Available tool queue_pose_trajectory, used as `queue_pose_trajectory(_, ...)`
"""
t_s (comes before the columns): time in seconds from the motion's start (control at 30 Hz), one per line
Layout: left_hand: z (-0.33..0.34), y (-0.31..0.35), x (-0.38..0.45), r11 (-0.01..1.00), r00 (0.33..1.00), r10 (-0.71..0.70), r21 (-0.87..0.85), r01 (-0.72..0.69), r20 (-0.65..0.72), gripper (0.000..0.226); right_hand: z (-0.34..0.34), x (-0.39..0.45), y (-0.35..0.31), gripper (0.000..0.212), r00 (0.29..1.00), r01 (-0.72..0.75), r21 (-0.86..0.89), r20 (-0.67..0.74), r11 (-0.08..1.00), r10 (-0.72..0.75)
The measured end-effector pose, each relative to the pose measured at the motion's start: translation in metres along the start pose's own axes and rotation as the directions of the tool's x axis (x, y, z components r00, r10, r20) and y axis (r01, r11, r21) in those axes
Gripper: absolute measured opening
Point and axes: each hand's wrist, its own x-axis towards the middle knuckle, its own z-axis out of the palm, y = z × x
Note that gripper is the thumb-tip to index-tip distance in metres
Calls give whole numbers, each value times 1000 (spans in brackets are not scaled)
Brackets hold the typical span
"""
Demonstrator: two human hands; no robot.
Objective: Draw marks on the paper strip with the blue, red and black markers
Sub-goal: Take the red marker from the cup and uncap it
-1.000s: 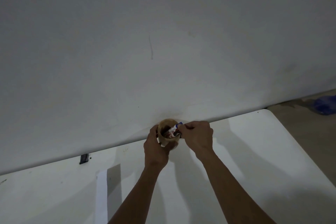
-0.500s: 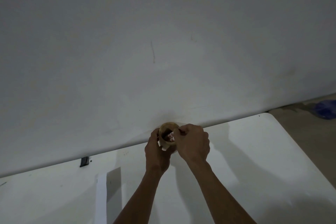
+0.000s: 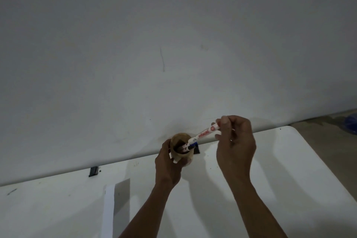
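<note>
My left hand [image 3: 170,166] wraps around a brown paper cup [image 3: 181,143] standing on the white table [image 3: 289,170] near the wall. My right hand [image 3: 234,141] pinches the far end of a white marker [image 3: 204,134] with red lettering and a blue band; its dark lower end hangs just over the cup's rim. Another marker [image 3: 182,148] lies inside the cup, only partly visible. A white paper strip [image 3: 108,210] lies flat on the table to the lower left, apart from both hands.
A grey wall [image 3: 173,44] rises right behind the table's far edge. Two small black clips sit on that edge, one [image 3: 94,171] at the left and one [image 3: 196,149] beside the cup. Floor and a blue object [image 3: 350,124] show at the far right.
My right hand has lifted up and to the right, drawing the white marker out of the cup. The left hand stays on the cup.
</note>
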Motion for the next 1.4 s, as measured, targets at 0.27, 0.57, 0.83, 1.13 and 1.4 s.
queue_pose_trajectory(0.27, -14, -3, -4, 982, 996, -86, 174, 80, 27, 86, -3, -23, 13, 17, 928, -368, 94, 98, 925, 359)
queue_pose_trajectory(0.57, -126, 27, -64, 987, 993, -117, -117, 115, -11, 24, 52, -119, 16, 21, 710, -394, -196, 556, 898, 433)
queue_pose_trajectory(0.83, -234, 5, -91, 963, 993, -118, -245, 116, 5, 17, 107, -182, -21, 20, 613, -251, -296, 688, 922, 388)
queue_pose_trajectory(1.13, -302, -30, -95, 835, 982, -178, -520, 181, 55, 24, 133, -233, -28, 12, 635, -267, -281, 668, 922, 387)
queue_pose_trajectory(1.4, -306, -37, -92, 760, 974, -206, -612, 217, 88, 36, 158, -271, -33, 13, 658, -722, 289, 568, 628, 495)
